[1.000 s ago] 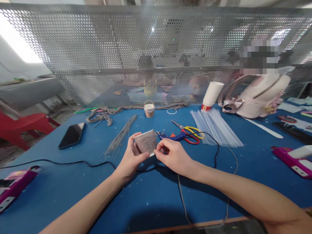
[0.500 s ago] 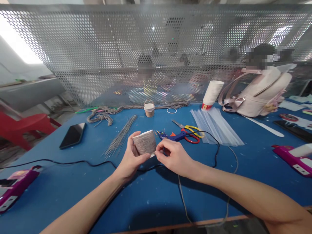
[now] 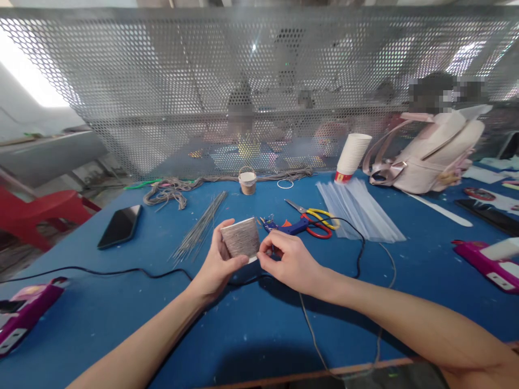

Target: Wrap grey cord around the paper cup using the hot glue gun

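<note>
My left hand (image 3: 217, 266) is wrapped around a paper cup (image 3: 240, 239) wound with rows of grey cord. White strips of the cup show at its top and bottom edges. Thumb and fingers of my right hand (image 3: 286, 258) are pinched together against the cup's right side, on the grey cord (image 3: 311, 327). From under that hand the cord hangs in a long loop past the table's front edge and comes back up at the right. Just behind my right hand lie a blue glue gun (image 3: 294, 227) and scissors (image 3: 320, 221) with red and yellow handles.
On the blue table (image 3: 162, 324) are grey wire stems (image 3: 200, 227), a phone (image 3: 120, 227), a small bucket (image 3: 247, 185), clear plastic strips (image 3: 360, 210), stacked paper cups (image 3: 353, 154), a backpack (image 3: 430, 151) and purple power strips (image 3: 486, 265). A black cable (image 3: 133, 270) crosses it. Behind stands a perforated metal screen (image 3: 170, 81).
The hanging cord loop has shifted slightly to the right and lower. Both hands keep nearly the same place and grip on the cup.
</note>
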Demonstrator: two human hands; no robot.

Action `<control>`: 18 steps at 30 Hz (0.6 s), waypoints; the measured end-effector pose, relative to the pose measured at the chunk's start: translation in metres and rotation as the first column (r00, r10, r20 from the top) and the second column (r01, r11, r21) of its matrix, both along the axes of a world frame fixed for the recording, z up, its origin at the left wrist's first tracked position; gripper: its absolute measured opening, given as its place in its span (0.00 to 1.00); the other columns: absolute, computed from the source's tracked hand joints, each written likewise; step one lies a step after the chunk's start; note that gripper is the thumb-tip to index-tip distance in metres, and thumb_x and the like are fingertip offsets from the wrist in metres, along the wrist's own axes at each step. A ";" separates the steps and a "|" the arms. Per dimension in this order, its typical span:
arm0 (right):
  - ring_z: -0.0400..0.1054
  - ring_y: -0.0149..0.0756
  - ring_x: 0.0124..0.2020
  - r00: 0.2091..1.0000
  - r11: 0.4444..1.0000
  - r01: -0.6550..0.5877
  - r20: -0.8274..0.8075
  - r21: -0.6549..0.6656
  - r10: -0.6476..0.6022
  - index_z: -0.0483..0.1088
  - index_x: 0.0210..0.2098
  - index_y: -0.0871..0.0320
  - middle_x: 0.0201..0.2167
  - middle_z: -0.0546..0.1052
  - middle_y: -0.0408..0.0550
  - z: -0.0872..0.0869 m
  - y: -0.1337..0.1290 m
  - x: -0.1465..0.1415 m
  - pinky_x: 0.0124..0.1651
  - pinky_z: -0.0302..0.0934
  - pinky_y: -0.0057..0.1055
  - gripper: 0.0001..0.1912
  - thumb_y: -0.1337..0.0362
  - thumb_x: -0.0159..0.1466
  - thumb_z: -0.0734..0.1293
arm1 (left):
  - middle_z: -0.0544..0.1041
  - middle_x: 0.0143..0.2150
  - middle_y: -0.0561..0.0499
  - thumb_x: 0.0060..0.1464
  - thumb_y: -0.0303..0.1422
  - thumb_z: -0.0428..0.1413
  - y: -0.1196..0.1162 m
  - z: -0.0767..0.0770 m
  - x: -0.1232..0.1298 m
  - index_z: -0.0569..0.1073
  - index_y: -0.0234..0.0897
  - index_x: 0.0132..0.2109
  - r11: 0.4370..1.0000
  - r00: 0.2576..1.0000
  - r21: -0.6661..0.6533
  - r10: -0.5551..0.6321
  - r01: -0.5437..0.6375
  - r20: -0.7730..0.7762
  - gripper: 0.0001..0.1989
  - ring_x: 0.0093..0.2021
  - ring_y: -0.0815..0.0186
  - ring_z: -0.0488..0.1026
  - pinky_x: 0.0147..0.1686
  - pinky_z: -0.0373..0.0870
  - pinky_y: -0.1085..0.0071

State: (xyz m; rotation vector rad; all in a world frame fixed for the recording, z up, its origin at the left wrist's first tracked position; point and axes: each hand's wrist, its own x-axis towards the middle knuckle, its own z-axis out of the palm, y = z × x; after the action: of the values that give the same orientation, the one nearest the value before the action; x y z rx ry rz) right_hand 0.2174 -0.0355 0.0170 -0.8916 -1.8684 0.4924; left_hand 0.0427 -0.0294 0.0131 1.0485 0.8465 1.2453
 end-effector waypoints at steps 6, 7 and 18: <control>0.62 0.29 0.24 1.000 1.000 0.007 -0.009 -0.019 -0.008 0.63 0.25 0.56 0.23 0.69 0.40 0.000 -0.001 -0.001 0.29 0.58 0.26 0.07 0.70 0.59 0.64 | 0.75 0.48 0.51 0.33 0.30 0.70 -0.001 0.001 0.001 0.63 0.45 0.53 1.000 1.000 0.005 0.016 -0.016 -0.023 0.39 0.48 0.60 0.73 0.52 0.68 0.63; 0.62 0.29 0.25 1.000 1.000 0.006 -0.009 -0.021 -0.006 0.63 0.25 0.56 0.23 0.69 0.40 0.001 -0.002 -0.001 0.29 0.58 0.26 0.07 0.69 0.59 0.64 | 0.75 0.48 0.51 0.33 0.30 0.70 -0.001 0.002 0.001 0.64 0.45 0.53 1.000 1.000 0.003 0.014 -0.014 -0.022 0.39 0.48 0.60 0.73 0.52 0.68 0.62; 0.61 0.29 0.24 1.000 0.998 0.016 -0.004 -0.065 -0.016 0.62 0.25 0.56 0.22 0.68 0.40 -0.001 -0.001 -0.002 0.28 0.56 0.26 0.08 0.68 0.58 0.66 | 0.75 0.49 0.52 0.34 0.30 0.70 -0.002 0.002 0.000 0.63 0.47 0.55 1.000 1.000 0.022 0.013 -0.013 -0.012 0.39 0.50 0.60 0.72 0.53 0.67 0.64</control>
State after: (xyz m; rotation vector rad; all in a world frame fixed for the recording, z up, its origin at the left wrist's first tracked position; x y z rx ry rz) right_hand 0.2158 -0.0369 0.0159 -0.9468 -1.8483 0.5470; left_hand 0.0426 -0.0316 0.0150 1.0704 0.8514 1.2626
